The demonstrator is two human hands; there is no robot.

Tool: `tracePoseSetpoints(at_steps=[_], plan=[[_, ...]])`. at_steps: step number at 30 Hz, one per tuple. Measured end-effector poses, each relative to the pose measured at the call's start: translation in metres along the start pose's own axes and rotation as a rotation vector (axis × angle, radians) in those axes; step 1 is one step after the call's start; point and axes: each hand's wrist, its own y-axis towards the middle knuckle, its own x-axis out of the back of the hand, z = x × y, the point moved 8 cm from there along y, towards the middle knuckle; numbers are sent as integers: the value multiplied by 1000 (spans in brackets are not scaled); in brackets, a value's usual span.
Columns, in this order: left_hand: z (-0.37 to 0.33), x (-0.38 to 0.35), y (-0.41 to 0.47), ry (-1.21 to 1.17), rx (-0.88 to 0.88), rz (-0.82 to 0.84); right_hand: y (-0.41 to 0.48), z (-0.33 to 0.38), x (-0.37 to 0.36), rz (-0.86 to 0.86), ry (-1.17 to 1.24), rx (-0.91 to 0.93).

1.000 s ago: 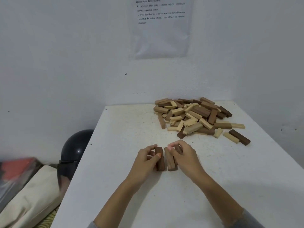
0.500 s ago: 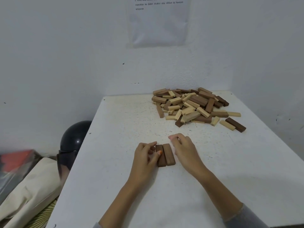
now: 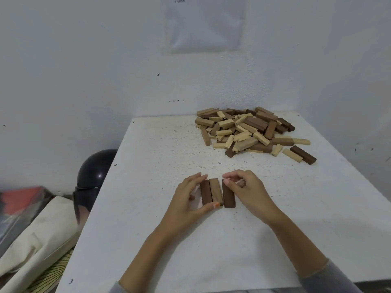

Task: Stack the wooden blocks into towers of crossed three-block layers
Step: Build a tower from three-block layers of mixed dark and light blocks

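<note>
Blocks (image 3: 215,191) between left hand (image 3: 186,200) and right hand (image 3: 248,191)

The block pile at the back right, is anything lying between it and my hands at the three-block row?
Nothing visible. Only bare table lies between the block pile and the left hand and right hand at the three-block row.

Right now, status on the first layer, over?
Left hand grips two blocks. Right hand pinches third block, small gap beside them. Loose pile far right, nothing in the way.
</note>
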Motion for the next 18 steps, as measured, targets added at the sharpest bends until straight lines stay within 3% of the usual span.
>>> tracePoseSetpoints(at_steps=[4, 8, 18], plan=[[3, 5, -3, -37, 42, 24, -5, 0, 0, 199, 28, 15], [8, 5, -3, -34, 35, 15, -15, -3, -9, 464, -182, 123], [13, 5, 0, 11, 14, -7, -10, -2, -16, 403, -126, 199]])
